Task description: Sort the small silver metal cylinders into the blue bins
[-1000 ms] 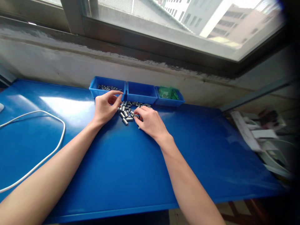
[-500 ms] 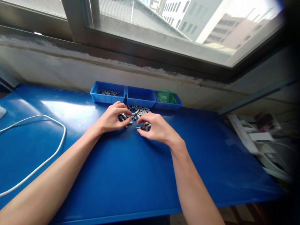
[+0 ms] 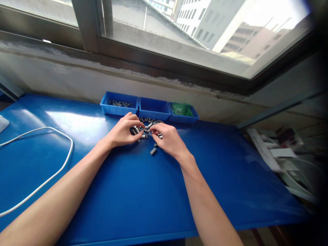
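Several small metal pieces (image 3: pixel 150 122) lie in a loose heap on the blue table, in front of the bins. My left hand (image 3: pixel 126 129) curves round the heap's left side, fingers and thumb apart, with pieces lying between them. At the right side, my right hand (image 3: pixel 166 137) has its thumb and fingertips close together at the heap; what they grip, if anything, is too small to make out. One metal piece (image 3: pixel 153 151) lies apart, just below my right hand.
Three blue bins stand in a row by the wall: one with small metal parts (image 3: pixel 120 111), a middle bin (image 3: pixel 154 113) showing its bare inside, one with green bags (image 3: pixel 182 119). A white cable (image 3: pixel 70 150) curves at the left.
My right hand's thumb and fingers have come closer together and moved slightly left. A metal piece now shows separately below it. My left hand has hardly moved.
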The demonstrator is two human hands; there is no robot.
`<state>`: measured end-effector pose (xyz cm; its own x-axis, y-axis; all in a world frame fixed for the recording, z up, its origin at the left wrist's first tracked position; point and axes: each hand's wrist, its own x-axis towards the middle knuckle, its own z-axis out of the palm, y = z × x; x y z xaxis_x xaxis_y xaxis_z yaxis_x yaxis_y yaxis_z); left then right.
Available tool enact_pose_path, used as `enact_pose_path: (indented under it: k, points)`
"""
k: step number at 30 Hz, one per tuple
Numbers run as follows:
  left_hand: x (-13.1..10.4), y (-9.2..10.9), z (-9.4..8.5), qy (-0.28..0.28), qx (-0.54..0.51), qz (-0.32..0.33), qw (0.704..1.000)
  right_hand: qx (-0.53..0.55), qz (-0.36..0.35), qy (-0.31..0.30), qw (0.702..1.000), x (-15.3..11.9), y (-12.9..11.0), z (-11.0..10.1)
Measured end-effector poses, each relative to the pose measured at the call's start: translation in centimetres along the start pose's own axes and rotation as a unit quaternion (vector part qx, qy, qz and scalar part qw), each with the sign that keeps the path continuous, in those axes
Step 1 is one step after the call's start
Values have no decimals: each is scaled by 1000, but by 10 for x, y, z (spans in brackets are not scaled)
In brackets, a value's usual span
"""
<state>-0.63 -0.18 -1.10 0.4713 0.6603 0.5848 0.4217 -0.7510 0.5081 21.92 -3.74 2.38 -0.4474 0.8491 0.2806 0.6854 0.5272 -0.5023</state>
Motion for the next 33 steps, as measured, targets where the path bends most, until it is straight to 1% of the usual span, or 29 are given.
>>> enact_pose_path:
  k: [2, 3, 4, 6, 8, 10, 13, 15, 20, 23, 25, 26, 28, 30, 31, 33]
  points:
    - [0, 1, 0, 1, -3, 0, 1000, 9, 12, 16, 1000, -3, -1, -10]
    - [0, 2, 0, 1, -5, -1, 1000, 12, 14, 9, 1000, -5, -2, -16]
    - [1, 2, 0, 0, -7, -2, 1000, 18, 15, -11, 1000, -7, -4, -23]
    - [0, 2, 0, -7, -6, -5, 1000, 36, 25, -78, 996, -11, -8, -34]
    - [0, 1, 0, -15, -3, -6, 1000, 44, 38, -129, 990, -14, -13, -40]
    - [0, 0, 0, -18, -1, -3, 1000, 40, 41, -154, 986, -14, -15, -40]
    - [0, 1, -1, -18, 1, -1, 1000, 29, 35, -166, 985, -10, -13, -31]
    - [0, 2, -1, -20, 3, -2, 1000, 19, 29, -154, 988, -7, -10, -20]
    - [0, 1, -1, -18, 5, -4, 1000, -38, 19, -55, 998, 1, -2, 2]
    - [-1, 0, 0, -15, 4, -10, 1000, -35, 19, 1, 999, 1, -2, 0]
    - [-1, 0, 0, -10, 3, -15, 1000, 11, 31, 12, 999, -2, -6, -9]
    - [-1, 0, 0, -9, 2, -16, 1000, 44, 43, 1, 998, -3, -8, -15]
    - [-1, 0, 0, -6, 1, -14, 1000, 90, 62, -58, 992, -7, -13, -26]
    - [0, 1, 0, -6, 2, -10, 1000, 97, 64, -133, 984, -11, -17, -32]
    - [0, 1, 0, -7, 2, -8, 1000, 92, 61, -160, 981, -12, -19, -32]
    - [0, 1, 0, -7, 4, -8, 1000, 79, 53, -191, 977, -12, -19, -29]
